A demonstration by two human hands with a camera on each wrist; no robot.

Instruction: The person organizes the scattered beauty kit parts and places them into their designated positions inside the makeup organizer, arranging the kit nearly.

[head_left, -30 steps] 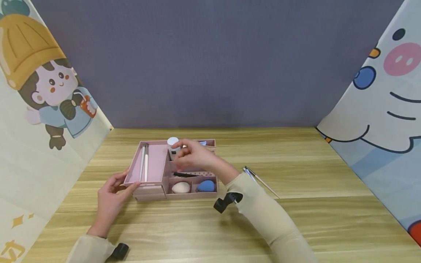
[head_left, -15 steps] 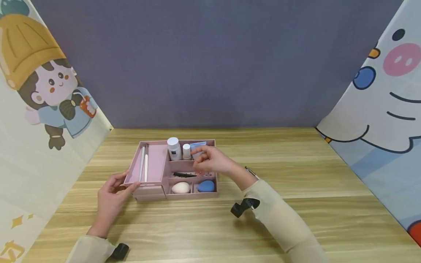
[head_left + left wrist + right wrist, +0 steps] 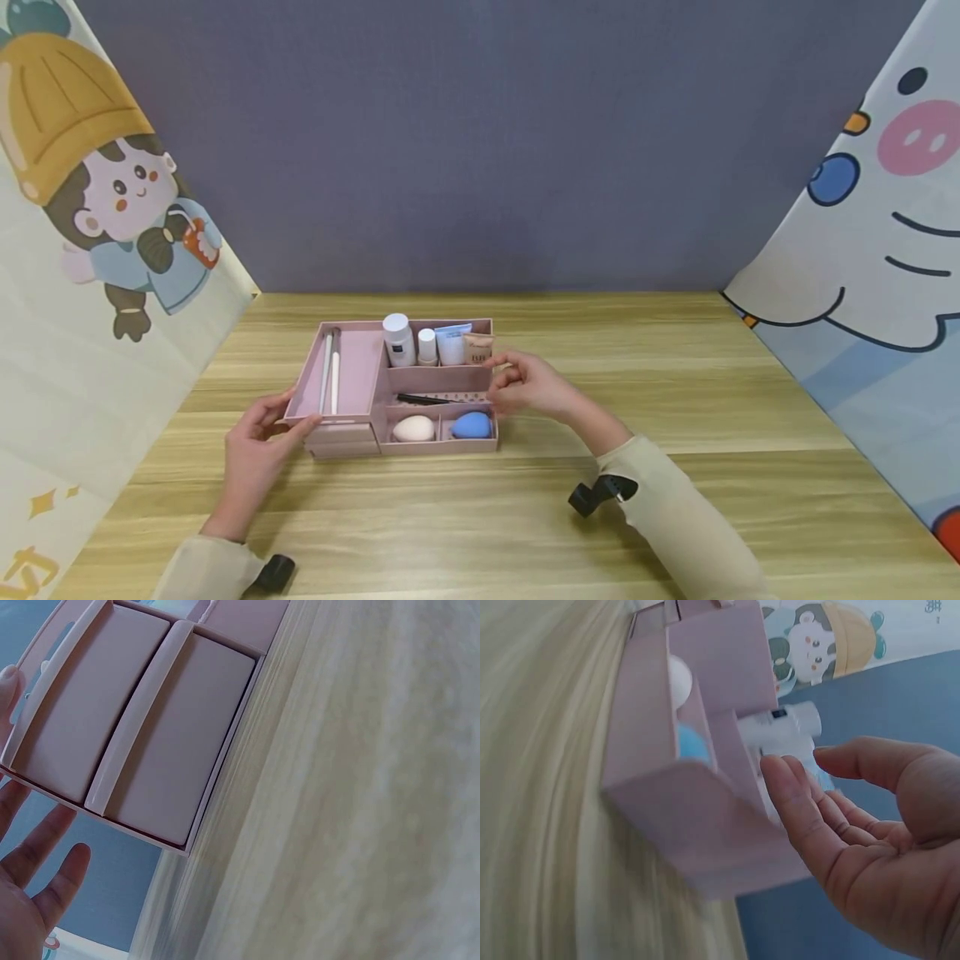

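Note:
A pink desktop makeup organizer (image 3: 442, 447) stands on the table. My left hand (image 3: 258, 442) grips its front left corner, thumb at the top rim and fingers on the left side. In the left wrist view, two drawers (image 3: 94, 697) face that hand. Just off the organizer's right side hovers my right hand (image 3: 528, 385), fingers loosely bent, holding nothing. Close to it, the back compartment holds a white bottle (image 3: 399, 342), a small white-capped bottle (image 3: 427, 346), a blue-white tube (image 3: 453, 346) and a tan tube (image 3: 478, 348).
Two brushes (image 3: 333, 375) lie in the organizer's upper left tray. A black pen-like stick (image 3: 423, 400) lies in the middle compartment. A white makeup sponge (image 3: 414, 428) and a blue makeup sponge (image 3: 472, 425) sit in the front ones. A grey-blue panel (image 3: 480, 167) rises behind the table.
My right hand has moved right, from above the back compartment to the organizer's right edge, uncovering the bottles and tubes. The brushes on the table are now out of sight. My left hand stays put.

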